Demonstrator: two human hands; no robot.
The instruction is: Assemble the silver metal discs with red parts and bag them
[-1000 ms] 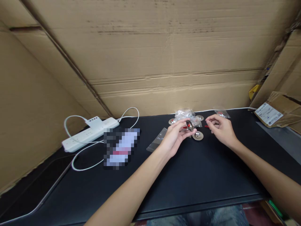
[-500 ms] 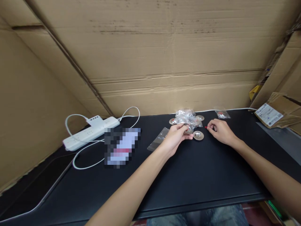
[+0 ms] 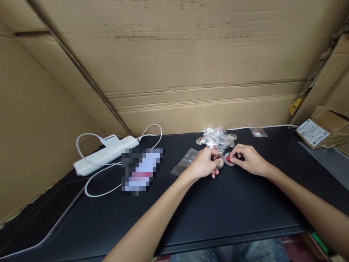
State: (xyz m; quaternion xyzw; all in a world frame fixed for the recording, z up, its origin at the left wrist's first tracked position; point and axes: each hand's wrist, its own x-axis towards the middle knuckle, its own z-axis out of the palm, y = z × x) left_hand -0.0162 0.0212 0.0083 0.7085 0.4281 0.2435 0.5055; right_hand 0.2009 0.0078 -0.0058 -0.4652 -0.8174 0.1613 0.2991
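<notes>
My left hand [image 3: 203, 165] rests on the black table [image 3: 218, 207], its fingers pinched round a small silver metal disc [image 3: 219, 160]. Right beside it lies a second silver disc [image 3: 227, 161]. My right hand [image 3: 247, 159] pinches a small red piece [image 3: 228, 159] and holds it against that second disc. The two hands nearly touch. Just behind them sits a crumpled pile of clear plastic bags [image 3: 216, 136] with more discs [image 3: 232, 137] and red bits around it.
An empty clear bag [image 3: 185, 161] lies left of my left hand. Further left are a blurred-out flat object [image 3: 140, 170] and a white power strip [image 3: 103, 154] with its looping cable. Cardboard walls [image 3: 191, 65] close the back and sides; a labelled cardboard parcel [image 3: 317, 131] sits at the right.
My left hand brought its disc down to the table. My right hand moved left with the red piece onto the second disc, so both hands now meet in front of the bag pile.
</notes>
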